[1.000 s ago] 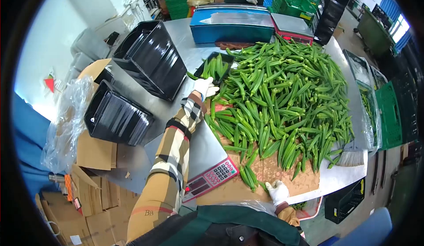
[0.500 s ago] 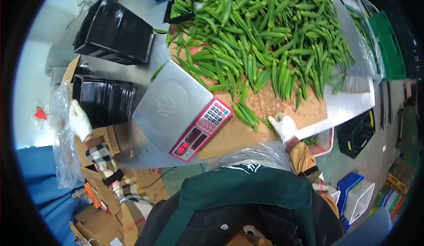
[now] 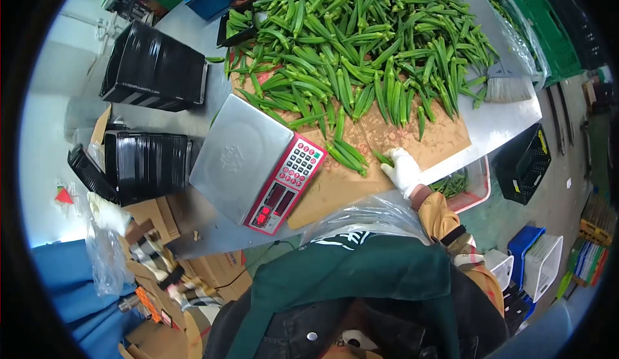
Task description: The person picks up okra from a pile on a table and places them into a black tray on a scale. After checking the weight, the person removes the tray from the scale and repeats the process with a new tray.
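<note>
At the far left my left hand [image 3: 108,214], in a white glove, grips a black plastic tray [image 3: 92,173] by its lower end. The tray is tilted beside a stack of black trays [image 3: 145,165]. My right hand [image 3: 404,172], also gloved in white, is at the front edge of a cardboard sheet [image 3: 445,141]. Its fingers are closed on an okra pod [image 3: 383,158] that pokes out at the fingertips. A large okra pile [image 3: 367,43] covers the back of the cardboard. A few loose pods [image 3: 347,156] lie left of my right hand.
A digital scale [image 3: 245,159] with a red-rimmed keypad stands on the metal table. Behind it is another wrapped black tray stack [image 3: 158,65]. A small black tray of okra [image 3: 237,26] sits at the back. A brush [image 3: 509,88] lies at the right; a crate [image 3: 477,188] stands below the edge.
My left hand has drawn a black tray away from the stack toward the left and lower. My right hand stays by the okra pod. The whole view has shifted slightly.
</note>
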Available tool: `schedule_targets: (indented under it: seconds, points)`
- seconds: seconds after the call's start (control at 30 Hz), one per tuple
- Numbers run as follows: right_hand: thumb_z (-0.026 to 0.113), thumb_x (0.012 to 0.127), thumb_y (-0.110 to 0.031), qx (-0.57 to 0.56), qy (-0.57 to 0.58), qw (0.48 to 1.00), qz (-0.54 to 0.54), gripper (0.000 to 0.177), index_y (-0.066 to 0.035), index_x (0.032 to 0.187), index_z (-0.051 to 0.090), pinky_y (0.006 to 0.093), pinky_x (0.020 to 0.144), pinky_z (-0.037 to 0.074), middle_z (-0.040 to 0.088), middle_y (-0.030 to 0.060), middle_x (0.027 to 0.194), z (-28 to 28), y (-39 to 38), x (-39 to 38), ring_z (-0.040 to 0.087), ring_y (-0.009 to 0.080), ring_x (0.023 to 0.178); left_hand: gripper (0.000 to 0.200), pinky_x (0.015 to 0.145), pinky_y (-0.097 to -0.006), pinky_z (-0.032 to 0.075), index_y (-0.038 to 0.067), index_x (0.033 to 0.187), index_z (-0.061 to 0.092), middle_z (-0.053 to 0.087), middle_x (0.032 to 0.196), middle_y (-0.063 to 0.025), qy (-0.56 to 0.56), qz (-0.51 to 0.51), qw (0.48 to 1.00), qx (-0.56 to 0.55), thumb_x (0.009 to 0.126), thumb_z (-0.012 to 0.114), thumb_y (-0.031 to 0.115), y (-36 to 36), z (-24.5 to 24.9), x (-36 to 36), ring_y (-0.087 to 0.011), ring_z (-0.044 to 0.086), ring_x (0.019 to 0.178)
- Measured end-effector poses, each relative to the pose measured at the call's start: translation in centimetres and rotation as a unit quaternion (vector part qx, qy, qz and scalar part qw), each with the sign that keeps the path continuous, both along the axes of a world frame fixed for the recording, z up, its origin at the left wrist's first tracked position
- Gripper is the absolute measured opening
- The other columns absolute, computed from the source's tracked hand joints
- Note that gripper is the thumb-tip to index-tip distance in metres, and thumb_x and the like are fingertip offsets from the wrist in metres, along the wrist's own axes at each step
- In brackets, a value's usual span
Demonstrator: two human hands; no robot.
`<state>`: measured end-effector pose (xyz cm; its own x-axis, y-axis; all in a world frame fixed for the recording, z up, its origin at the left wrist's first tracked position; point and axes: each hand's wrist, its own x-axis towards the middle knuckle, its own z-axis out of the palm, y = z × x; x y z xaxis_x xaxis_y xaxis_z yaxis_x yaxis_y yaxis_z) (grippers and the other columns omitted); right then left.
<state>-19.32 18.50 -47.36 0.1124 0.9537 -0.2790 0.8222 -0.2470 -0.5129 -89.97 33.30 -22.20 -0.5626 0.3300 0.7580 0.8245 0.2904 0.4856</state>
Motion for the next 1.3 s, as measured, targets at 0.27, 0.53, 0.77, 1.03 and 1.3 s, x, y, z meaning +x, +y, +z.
schedule_targets:
  seconds: [0.27,0.53,0.77,1.03,1.3]
  points:
    - [0.078,0.08,-0.028,0.067,-0.053,0.984,0.16,0.072,-0.003,0.141,0.048,0.0451,0.089,0.048,0.058,0.0165,0.117,2.3,6.0,-9.9,0.056,0.0362,0.11,0.012,0.066,-0.041,0.045,0.006,0.078,0.066,0.059,0.074,-0.012,0.22,-0.347,0.862,-0.296,0.087,0.073,0.005,-6.8,-9.6,26.0,-0.0295,0.056,0.07]
    - [0.067,0.083,-0.013,0.108,0.046,0.992,0.048,0.043,-0.007,0.124,0.059,0.0475,0.087,0.053,0.065,0.0213,0.105,-1.5,3.0,-5.6,0.066,0.0388,0.101,0.017,0.083,-0.0328,0.053,0.003,0.109,0.076,0.073,0.099,-0.0101,-0.051,-0.368,0.89,-0.265,0.096,0.072,0.013,-8.9,-9.6,29.6,-0.019,0.067,0.089]
    - [0.071,0.086,-0.014,0.247,0.031,0.921,-0.3,0.047,-0.005,0.129,0.055,0.0442,0.098,0.049,0.064,0.0199,0.117,-1.1,3.5,5.0,0.059,0.0402,0.113,0.03,0.094,-0.029,0.052,0.003,0.127,0.068,0.072,0.115,-0.0073,-0.379,-0.509,0.72,-0.281,0.102,0.065,0.019,-4.2,-7.2,43.5,-0.0138,0.066,0.106]
    - [0.075,0.082,-0.02,0.147,0.098,0.943,-0.282,0.055,-0.006,0.132,0.056,0.0429,0.101,0.048,0.063,0.0166,0.125,-0.1,3.6,8.8,0.059,0.035,0.118,0.081,0.083,-0.0378,0.055,-0.006,0.144,0.045,0.068,0.117,-0.0199,-0.35,-0.554,0.6,-0.459,0.088,0.077,0.043,4.2,-20.8,61.0,-0.0299,0.068,0.095]
    - [0.079,0.077,-0.012,0.275,0.0,0.923,-0.268,0.054,-0.003,0.127,0.06,0.0432,0.1,0.048,0.063,0.0174,0.118,-0.5,8.0,18.4,0.06,0.0368,0.114,0.097,0.091,-0.0481,0.052,-0.011,0.149,0.029,0.061,0.119,-0.0274,0.005,-0.447,0.751,-0.486,0.082,0.078,0.039,2.5,-21.7,68.8,-0.0432,0.061,0.107]
